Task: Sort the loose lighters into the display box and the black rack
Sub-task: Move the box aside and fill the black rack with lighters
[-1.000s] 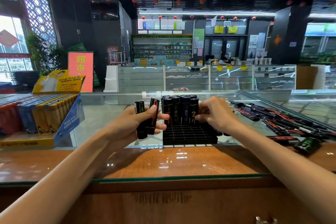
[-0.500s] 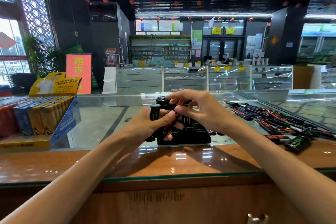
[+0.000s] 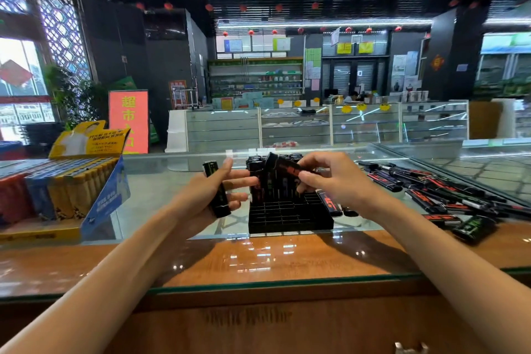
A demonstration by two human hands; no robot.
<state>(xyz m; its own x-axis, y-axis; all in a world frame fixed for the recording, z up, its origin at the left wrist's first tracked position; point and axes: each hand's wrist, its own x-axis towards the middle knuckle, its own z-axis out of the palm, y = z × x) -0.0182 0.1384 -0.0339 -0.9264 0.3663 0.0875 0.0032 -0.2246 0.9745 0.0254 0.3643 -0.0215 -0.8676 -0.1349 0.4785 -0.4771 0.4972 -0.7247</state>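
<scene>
A black rack (image 3: 290, 214) with a grid of slots stands on the glass counter, its back rows filled with upright black lighters (image 3: 260, 178). My left hand (image 3: 207, 195) grips one black lighter (image 3: 217, 191) just left of the rack. Above the rack, my right hand (image 3: 330, 178) pinches a black lighter with red print (image 3: 283, 165), tilted over the back rows. A heap of loose black lighters (image 3: 442, 195) lies to the right. The yellow display box (image 3: 61, 190) at far left holds rows of coloured lighters.
One lighter (image 3: 330, 202) leans against the rack's right side. The counter has a wooden front strip (image 3: 258, 259) under glass, with its edge close to me. Glass showcases (image 3: 316, 123) stand across the aisle.
My right hand has taken a red-printed lighter from my left hand and lifted it above the rack. My left hand now holds a single lighter.
</scene>
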